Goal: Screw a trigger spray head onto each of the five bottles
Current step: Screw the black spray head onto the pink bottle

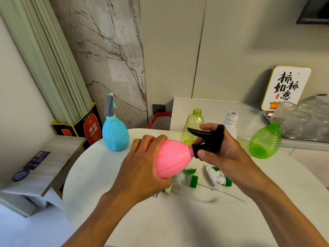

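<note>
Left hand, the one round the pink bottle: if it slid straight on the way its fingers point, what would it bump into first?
Probably the yellow-green bottle. The left hand grips the pink bottle with fingers pointing up and away across the table; that bottle stands just beyond, though depth is hard to judge.

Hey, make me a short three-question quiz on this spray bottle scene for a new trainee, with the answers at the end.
1. True or false: the blue bottle already carries a spray head.
2. Which bottle is held in the left hand? A) white bottle B) pink bottle C) ribbed green bottle
3. Fill in: the right hand holds the ____ coloured trigger head at the pink bottle's neck.

Key
1. True; a grey trigger head sits on it.
2. B, the pink bottle, tilted on its side above the table.
3. Black; the black trigger head.
</note>
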`<control>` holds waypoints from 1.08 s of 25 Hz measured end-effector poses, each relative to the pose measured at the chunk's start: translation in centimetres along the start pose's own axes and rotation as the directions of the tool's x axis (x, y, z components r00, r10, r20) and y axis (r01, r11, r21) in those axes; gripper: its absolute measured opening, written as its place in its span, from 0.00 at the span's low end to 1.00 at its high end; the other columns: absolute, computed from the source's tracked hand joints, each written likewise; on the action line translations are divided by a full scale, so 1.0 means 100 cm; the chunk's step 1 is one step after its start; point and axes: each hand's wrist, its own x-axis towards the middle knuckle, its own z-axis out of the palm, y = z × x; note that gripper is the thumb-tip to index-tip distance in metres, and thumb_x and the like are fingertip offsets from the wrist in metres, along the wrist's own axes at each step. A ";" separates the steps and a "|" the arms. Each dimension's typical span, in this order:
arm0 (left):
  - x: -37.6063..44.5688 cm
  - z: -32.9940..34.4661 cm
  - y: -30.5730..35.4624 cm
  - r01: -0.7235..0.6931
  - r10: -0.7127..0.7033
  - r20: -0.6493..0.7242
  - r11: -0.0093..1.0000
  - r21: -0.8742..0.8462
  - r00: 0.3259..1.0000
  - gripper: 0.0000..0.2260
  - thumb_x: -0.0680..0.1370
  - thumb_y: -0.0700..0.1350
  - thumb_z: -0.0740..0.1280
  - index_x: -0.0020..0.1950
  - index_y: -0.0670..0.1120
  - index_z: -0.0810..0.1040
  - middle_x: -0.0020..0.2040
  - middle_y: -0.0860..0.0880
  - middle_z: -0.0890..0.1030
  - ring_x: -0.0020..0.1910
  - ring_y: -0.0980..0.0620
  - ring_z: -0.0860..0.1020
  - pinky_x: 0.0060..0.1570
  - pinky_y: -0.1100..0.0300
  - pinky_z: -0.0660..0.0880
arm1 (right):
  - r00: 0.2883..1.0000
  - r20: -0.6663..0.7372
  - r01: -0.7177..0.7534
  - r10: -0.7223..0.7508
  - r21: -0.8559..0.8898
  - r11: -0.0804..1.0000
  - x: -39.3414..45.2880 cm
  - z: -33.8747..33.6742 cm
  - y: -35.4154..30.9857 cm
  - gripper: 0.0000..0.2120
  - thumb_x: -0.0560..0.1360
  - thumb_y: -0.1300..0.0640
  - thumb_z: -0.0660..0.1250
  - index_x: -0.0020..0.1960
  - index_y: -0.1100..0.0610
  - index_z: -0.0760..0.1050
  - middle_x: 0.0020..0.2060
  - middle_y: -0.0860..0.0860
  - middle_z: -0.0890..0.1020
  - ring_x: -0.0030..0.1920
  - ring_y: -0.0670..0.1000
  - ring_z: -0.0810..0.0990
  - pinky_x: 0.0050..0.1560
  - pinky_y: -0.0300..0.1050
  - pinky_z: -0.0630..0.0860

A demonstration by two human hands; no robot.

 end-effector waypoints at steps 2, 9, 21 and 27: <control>-0.001 -0.003 -0.001 -0.004 0.004 0.001 1.000 -0.018 1.000 0.46 0.58 0.67 0.73 0.70 0.59 0.56 0.65 0.53 0.68 0.58 0.57 0.63 0.47 0.59 0.70 | 0.999 0.048 0.009 -0.008 -0.015 1.000 -0.001 -0.002 -0.003 0.27 0.70 0.64 0.72 0.63 0.41 0.72 0.51 0.51 0.83 0.54 0.52 0.82 0.52 0.44 0.77; -0.004 -0.006 0.001 -0.038 0.041 -0.067 0.998 0.046 0.997 0.45 0.58 0.65 0.74 0.71 0.55 0.59 0.64 0.50 0.72 0.60 0.50 0.69 0.46 0.53 0.75 | 0.994 -0.107 0.019 -0.021 -0.016 1.000 -0.001 0.008 -0.001 0.29 0.67 0.57 0.79 0.63 0.42 0.72 0.47 0.43 0.85 0.48 0.46 0.85 0.46 0.37 0.79; 0.001 -0.019 -0.001 0.013 -0.019 -0.089 0.998 -0.062 0.996 0.45 0.57 0.65 0.74 0.70 0.56 0.62 0.64 0.54 0.69 0.58 0.57 0.63 0.46 0.58 0.70 | 0.972 0.080 0.199 -0.223 -0.787 0.585 -0.005 -0.009 -0.008 0.39 0.74 0.47 0.72 0.78 0.38 0.54 0.78 0.46 0.57 0.75 0.50 0.61 0.70 0.50 0.62; -0.002 -0.020 -0.006 -0.023 0.019 -0.084 0.999 -0.046 0.996 0.44 0.58 0.63 0.74 0.70 0.55 0.63 0.65 0.52 0.70 0.60 0.54 0.65 0.47 0.55 0.72 | 0.950 0.035 0.188 -0.309 -0.855 0.483 -0.004 -0.026 -0.014 0.21 0.74 0.38 0.60 0.58 0.47 0.82 0.43 0.48 0.83 0.39 0.52 0.80 0.38 0.50 0.76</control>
